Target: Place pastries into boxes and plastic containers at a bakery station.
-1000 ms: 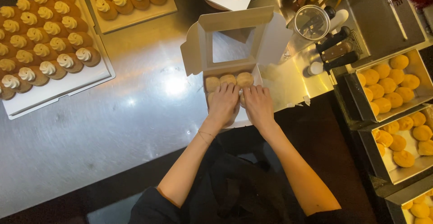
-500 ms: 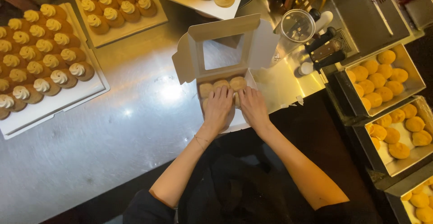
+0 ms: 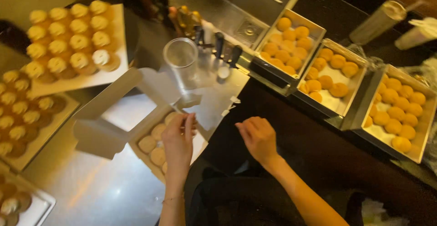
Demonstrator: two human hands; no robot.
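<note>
The open white pastry box (image 3: 136, 130) sits at the near edge of the steel worktop (image 3: 95, 189), its lid flaps folded back so the round pastries (image 3: 157, 139) inside stay reachable. The left hand (image 3: 178, 140) rests flat on the box's near side, fingers loosely together and clamped on nothing, seemingly steadying it. The right hand (image 3: 258, 137) hovers off the worktop's edge, fingers loosely curled and empty, toward the trays of golden buns (image 3: 337, 71) at the right.

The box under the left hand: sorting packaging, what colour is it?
White, an open box with pale round pastries inside, seen in the head view.
</note>
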